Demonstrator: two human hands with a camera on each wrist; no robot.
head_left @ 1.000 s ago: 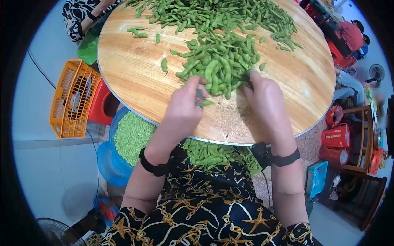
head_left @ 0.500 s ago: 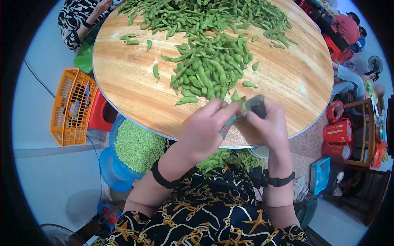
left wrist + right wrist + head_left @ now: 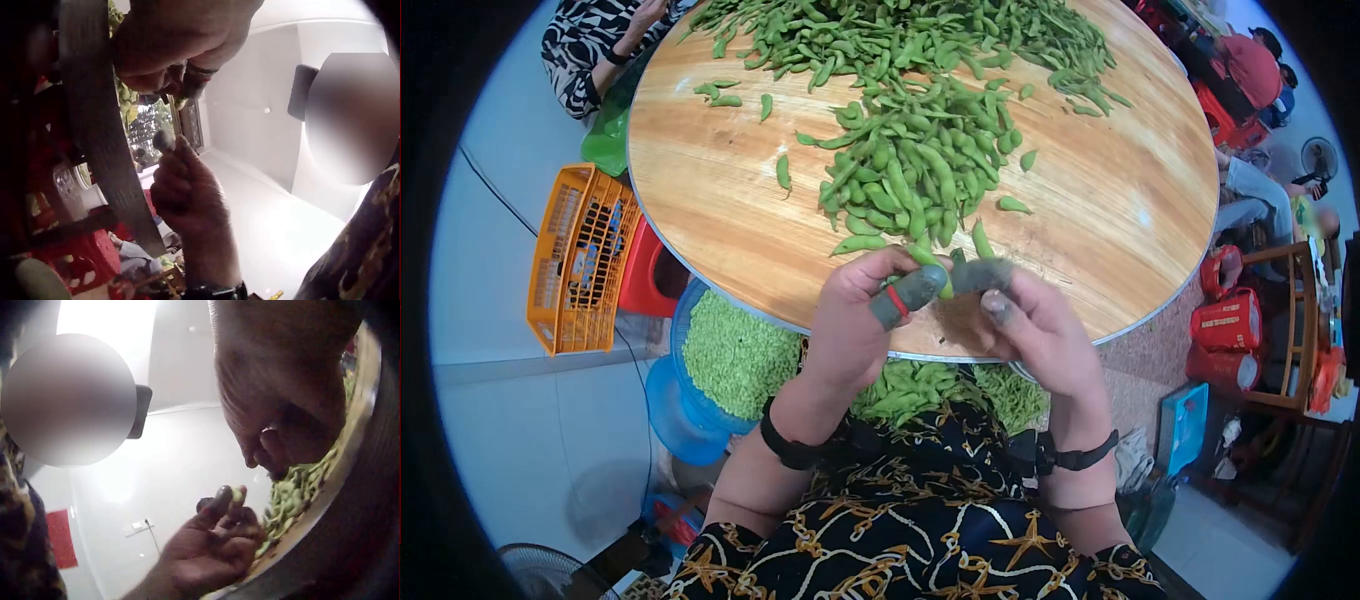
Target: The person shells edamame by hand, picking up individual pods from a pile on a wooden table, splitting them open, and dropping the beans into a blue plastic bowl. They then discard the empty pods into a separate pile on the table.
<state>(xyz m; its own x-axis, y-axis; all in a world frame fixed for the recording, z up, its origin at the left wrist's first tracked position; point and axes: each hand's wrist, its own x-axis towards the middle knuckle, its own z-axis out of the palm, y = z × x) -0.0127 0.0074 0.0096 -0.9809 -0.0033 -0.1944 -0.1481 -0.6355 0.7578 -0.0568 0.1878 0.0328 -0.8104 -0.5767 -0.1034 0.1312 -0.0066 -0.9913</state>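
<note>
**Green pod held at the table's edge**

Green and slim, one pod (image 3: 935, 268) sat pinched between two hands over the near rim of a round wooden table (image 3: 730, 200). The left hand (image 3: 855, 320) curled its fingers round one end, a grey cover with a red band on one fingertip; the right hand (image 3: 1030, 325) gripped the other end with darkened fingertips — both hands closed on the same pod, touching each other.

Just beyond them lay a heap of pods (image 3: 920, 150), with a wider spread along the far side of the table. Below the rim, a blue basin (image 3: 668, 405) held shelled beans (image 3: 735, 350), and more pods lay in the person's lap. An orange crate (image 3: 575, 255) stood to the left — beside a red stool (image 3: 645, 270).
</note>
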